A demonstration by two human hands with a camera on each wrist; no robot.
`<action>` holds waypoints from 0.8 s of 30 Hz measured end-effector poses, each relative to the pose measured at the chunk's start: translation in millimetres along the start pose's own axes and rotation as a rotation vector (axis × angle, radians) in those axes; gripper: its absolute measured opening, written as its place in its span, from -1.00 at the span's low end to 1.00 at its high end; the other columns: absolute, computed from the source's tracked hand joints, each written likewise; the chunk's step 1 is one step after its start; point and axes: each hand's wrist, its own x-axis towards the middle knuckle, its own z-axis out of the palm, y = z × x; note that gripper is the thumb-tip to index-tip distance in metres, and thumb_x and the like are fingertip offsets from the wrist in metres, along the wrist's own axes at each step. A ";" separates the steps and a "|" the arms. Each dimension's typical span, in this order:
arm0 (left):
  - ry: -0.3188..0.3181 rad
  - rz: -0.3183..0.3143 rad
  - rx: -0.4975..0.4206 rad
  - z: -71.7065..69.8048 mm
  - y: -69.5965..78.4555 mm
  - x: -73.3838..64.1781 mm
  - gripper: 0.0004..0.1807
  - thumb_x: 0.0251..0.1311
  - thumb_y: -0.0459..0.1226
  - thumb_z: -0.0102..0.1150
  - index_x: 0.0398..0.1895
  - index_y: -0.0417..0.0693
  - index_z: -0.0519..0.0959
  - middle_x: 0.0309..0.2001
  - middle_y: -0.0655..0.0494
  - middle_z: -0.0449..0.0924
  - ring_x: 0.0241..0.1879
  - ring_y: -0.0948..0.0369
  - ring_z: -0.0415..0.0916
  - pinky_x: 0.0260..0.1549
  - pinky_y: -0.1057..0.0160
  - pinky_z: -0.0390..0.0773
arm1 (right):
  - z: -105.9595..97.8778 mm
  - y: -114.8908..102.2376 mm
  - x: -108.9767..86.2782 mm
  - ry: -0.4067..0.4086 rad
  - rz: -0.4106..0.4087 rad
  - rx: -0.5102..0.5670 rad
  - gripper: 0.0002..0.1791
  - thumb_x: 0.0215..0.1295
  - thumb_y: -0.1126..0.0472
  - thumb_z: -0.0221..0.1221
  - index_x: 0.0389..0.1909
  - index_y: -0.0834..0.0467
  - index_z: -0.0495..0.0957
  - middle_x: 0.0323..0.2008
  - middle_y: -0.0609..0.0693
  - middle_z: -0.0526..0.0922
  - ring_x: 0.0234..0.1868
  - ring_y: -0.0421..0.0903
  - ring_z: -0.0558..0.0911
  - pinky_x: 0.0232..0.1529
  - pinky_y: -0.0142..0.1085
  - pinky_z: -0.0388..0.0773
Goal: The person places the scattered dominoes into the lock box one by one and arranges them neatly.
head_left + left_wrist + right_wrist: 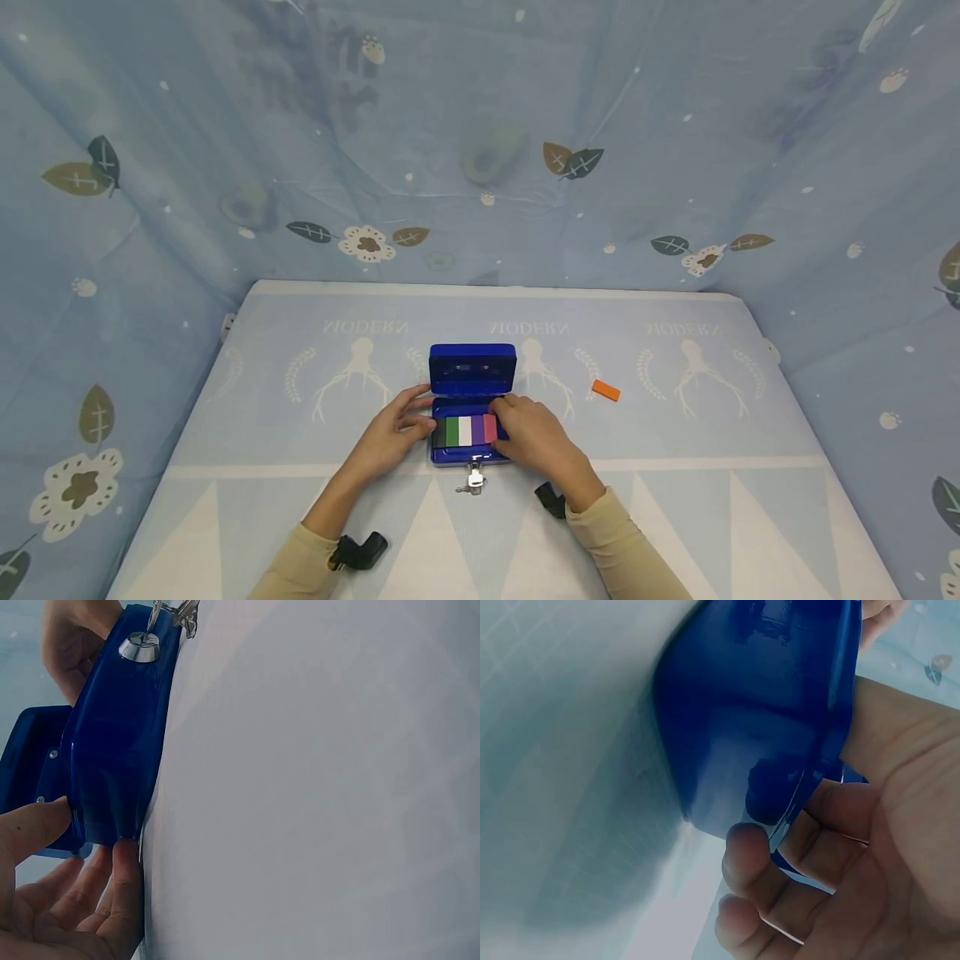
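Observation:
A blue metal cash box (444,457) lies open on the table, its lid (472,387) tilted back. Inside, coloured blocks stand in a row: dark, green (452,432), white (465,431), purple (477,430) and pink (490,428). My left hand (392,433) holds the box's left side, thumb (52,821) at the rim and fingers against the outer wall. Over the right rim, my right hand (534,432) pinches the pink block by its ends; those fingertips are hidden in the right wrist view. Its other fingers (746,859) curl outside the box wall.
An orange block (606,390) lies alone on the table (675,442), right of the box. Keys (472,487) hang from the silver lock (140,648) at the box's front. Patterned blue fabric (480,125) surrounds the table behind and at both sides.

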 end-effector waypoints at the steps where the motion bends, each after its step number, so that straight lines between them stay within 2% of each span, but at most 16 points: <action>1: 0.003 -0.005 0.004 0.8 2.6 -0.5 -0.34 0.33 -0.42 0.21 0.48 -0.15 0.27 0.27 -0.23 0.47 0.09 -0.09 0.57 0.05 -0.10 0.52 | -0.3 0.6 -0.6 0.000 -0.003 0.020 -0.51 0.11 0.09 0.48 0.01 0.20 0.59 -0.14 0.01 0.64 -0.23 -0.07 0.59 -0.20 -0.14 0.58; 3: 0.014 -0.004 0.006 2.0 10.2 -3.6 -0.35 0.34 -0.43 0.20 0.47 -0.17 0.27 0.26 -0.25 0.47 0.09 -0.11 0.57 0.05 -0.11 0.52 | -1.2 2.5 -2.4 0.002 -0.002 0.078 -0.51 0.12 0.10 0.47 0.03 0.19 0.59 -0.22 -0.04 0.61 -0.27 -0.11 0.55 -0.23 -0.19 0.55; 6: 0.002 -0.003 0.004 0.2 8.8 -4.0 -0.36 0.35 -0.40 0.21 0.47 -0.13 0.28 0.26 -0.22 0.48 0.09 -0.07 0.57 0.03 -0.05 0.55 | -4.4 5.1 -6.5 0.017 0.004 0.192 -0.55 0.18 0.13 0.43 0.06 0.18 0.58 -0.33 -0.12 0.52 -0.32 -0.16 0.48 -0.28 -0.25 0.46; 10: -0.016 0.004 -0.006 -3.0 -4.0 -0.6 -0.35 0.35 -0.31 0.25 0.48 -0.02 0.29 0.27 -0.14 0.49 0.08 0.01 0.59 0.01 0.04 0.56 | -8.6 11.3 -12.0 0.068 0.019 0.328 -0.57 0.23 0.14 0.41 0.09 0.17 0.60 -0.37 -0.16 0.47 -0.34 -0.16 0.47 -0.31 -0.29 0.42; 13: -0.014 0.012 0.000 -2.9 -4.4 -0.6 -0.35 0.35 -0.31 0.25 0.48 -0.03 0.29 0.26 -0.15 0.50 0.08 0.00 0.59 0.02 0.02 0.56 | -10.5 18.8 -15.9 0.108 0.010 0.394 -0.57 0.23 0.15 0.41 0.09 0.15 0.60 -0.36 -0.18 0.50 -0.35 -0.12 0.50 -0.32 -0.31 0.45; 18: -0.011 -0.005 0.000 -2.4 -2.4 -0.6 -0.35 0.34 -0.32 0.25 0.48 0.01 0.30 0.27 -0.10 0.50 0.09 0.02 0.58 0.04 0.00 0.55 | -11.7 32.4 -21.7 0.132 -0.047 0.437 -0.58 0.24 0.19 0.40 0.10 0.14 0.59 -0.35 -0.16 0.52 -0.38 -0.05 0.50 -0.34 -0.32 0.45; 24: -0.004 -0.023 0.001 -1.7 -1.0 -0.3 -0.35 0.34 -0.31 0.26 0.47 0.05 0.31 0.27 -0.06 0.50 0.09 0.03 0.58 0.05 -0.02 0.54 | -13.7 44.9 -26.9 0.105 -0.060 0.466 -0.57 0.24 0.18 0.40 0.12 0.11 0.58 -0.32 -0.15 0.55 -0.34 -0.01 0.53 -0.31 -0.30 0.46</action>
